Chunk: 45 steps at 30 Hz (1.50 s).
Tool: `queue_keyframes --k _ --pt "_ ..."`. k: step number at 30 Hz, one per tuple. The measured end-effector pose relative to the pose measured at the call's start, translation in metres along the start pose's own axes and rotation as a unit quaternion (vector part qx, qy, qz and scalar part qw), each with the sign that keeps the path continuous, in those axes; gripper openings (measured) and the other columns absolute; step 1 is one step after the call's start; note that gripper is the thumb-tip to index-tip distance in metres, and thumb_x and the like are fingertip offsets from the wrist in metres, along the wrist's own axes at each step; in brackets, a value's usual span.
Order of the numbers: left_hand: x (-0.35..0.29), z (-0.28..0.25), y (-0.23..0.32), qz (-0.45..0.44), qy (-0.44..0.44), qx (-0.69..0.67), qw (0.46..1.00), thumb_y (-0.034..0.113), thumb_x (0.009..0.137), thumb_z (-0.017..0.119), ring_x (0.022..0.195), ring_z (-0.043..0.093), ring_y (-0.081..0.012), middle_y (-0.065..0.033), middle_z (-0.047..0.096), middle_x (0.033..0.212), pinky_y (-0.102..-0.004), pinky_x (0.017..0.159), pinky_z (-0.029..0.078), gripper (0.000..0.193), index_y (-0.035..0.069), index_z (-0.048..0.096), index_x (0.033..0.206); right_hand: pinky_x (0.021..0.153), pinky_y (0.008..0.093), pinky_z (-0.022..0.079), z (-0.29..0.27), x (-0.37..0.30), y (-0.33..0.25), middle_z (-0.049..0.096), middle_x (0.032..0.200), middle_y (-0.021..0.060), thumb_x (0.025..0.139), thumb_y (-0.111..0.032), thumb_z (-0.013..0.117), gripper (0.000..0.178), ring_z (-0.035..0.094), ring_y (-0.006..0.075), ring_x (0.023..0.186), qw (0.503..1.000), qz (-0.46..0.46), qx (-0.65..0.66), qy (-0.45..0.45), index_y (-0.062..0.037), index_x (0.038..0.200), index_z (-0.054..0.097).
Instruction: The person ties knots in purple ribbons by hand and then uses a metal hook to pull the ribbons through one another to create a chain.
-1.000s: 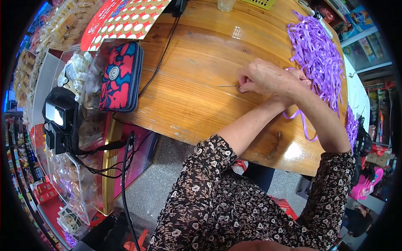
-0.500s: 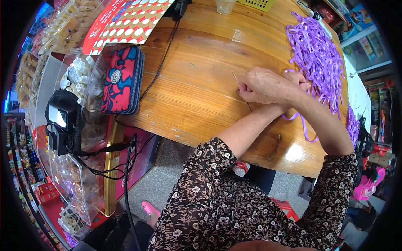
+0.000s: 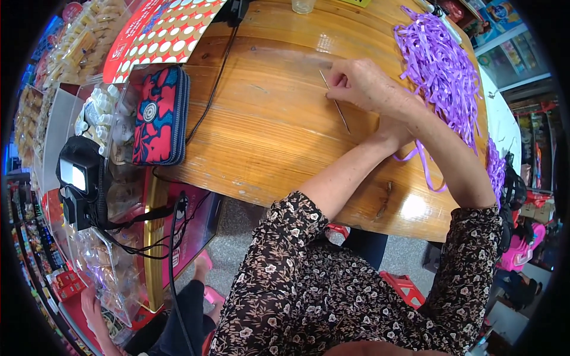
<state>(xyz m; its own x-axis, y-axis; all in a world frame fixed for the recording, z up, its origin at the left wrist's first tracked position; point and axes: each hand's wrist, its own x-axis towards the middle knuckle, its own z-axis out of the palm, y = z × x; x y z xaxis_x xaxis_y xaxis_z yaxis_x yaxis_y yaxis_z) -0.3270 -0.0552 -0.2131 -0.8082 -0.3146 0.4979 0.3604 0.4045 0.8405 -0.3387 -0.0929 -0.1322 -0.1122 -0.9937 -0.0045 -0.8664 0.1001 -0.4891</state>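
Note:
My forearms cross above the wooden table (image 3: 267, 113), the right one on top. My right hand (image 3: 362, 86) is closed in a pinch on a thin metal rod (image 3: 341, 111), which slants down toward the tabletop. The rod's exact kind cannot be made out. Beneath my right wrist lies my left hand (image 3: 399, 129), its fingers hidden behind the right forearm. A strand of purple ribbon (image 3: 425, 169) hangs beside my left hand in a loop. Just beyond, a large heap of purple ribbon (image 3: 442, 71) covers the table's right side.
A patterned zip wallet (image 3: 160, 115) rests on clear bins at the left, near a black device (image 3: 77, 172) with cables. A red-and-gold dotted box (image 3: 169, 38) and a clear cup (image 3: 303, 5) stand farther back. Another person's arm (image 3: 95, 317) and legs show at lower left.
My right hand has moved up and slightly left with the rod, away from my left hand. My left hand's fingers, closed by the ribbon before, are now covered. Another person's arm has appeared lower left.

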Motion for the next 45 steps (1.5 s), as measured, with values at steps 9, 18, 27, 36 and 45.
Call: queue_keyframes --k 9,18,27,36,45 --pt "-0.003 -0.022 0.017 -0.109 0.107 -0.216 0.964 0.020 0.078 0.068 0.075 0.055 -0.0099 -0.0018 0.059 0.079 -0.0250 0.066 0.042 0.018 0.005 0.061 0.084 0.057 0.0295 0.046 -0.029 -0.072 -0.055 0.062 0.073 0.0091 0.077 -0.005 0.068 0.010 0.060 0.0186 0.065 0.952 -0.080 0.018 0.294 -0.0001 0.081 0.061" --pt "0.029 -0.059 0.061 -0.237 0.151 -0.419 0.863 0.014 0.079 0.067 0.060 0.052 -0.0066 -0.0008 0.062 0.070 -0.0223 0.050 0.040 0.012 0.002 0.066 0.075 0.073 0.0342 0.045 0.052 -0.192 -0.064 0.060 0.094 0.0140 0.075 0.001 0.066 0.023 0.057 0.0273 0.083 0.950 0.010 -0.017 0.310 0.0007 0.096 0.059" --pt "0.030 -0.072 0.100 -0.159 0.082 -0.297 0.938 0.020 0.082 0.069 0.045 0.034 -0.0018 0.0008 0.060 0.068 -0.0186 0.042 0.025 0.022 0.000 0.064 0.088 0.088 0.0412 0.040 0.088 -0.095 -0.043 0.055 0.114 0.0126 0.086 -0.028 0.050 0.030 0.048 0.0324 0.108 0.971 0.046 -0.192 0.132 -0.0045 0.101 0.062" --pt "0.024 -0.088 0.077 -0.186 0.076 -0.269 0.942 0.017 0.082 0.068 0.061 0.046 -0.0023 -0.0002 0.065 0.077 -0.0198 0.052 0.036 0.017 0.001 0.067 0.086 0.103 0.0419 0.030 0.095 -0.170 -0.083 0.041 0.133 0.0225 0.082 -0.037 0.057 0.064 0.037 0.0338 0.125 0.970 0.024 -0.159 0.181 0.0095 0.123 0.045" --pt "0.007 -0.095 0.052 -0.208 0.116 -0.235 0.942 0.018 0.082 0.068 0.052 0.042 -0.0015 -0.0014 0.065 0.076 -0.0179 0.045 0.030 0.017 0.002 0.066 0.085 0.106 0.0430 0.026 0.094 -0.231 -0.089 0.040 0.136 0.0177 0.079 -0.036 0.058 0.063 0.032 0.0300 0.131 0.976 -0.002 -0.194 0.103 0.0062 0.125 0.046"
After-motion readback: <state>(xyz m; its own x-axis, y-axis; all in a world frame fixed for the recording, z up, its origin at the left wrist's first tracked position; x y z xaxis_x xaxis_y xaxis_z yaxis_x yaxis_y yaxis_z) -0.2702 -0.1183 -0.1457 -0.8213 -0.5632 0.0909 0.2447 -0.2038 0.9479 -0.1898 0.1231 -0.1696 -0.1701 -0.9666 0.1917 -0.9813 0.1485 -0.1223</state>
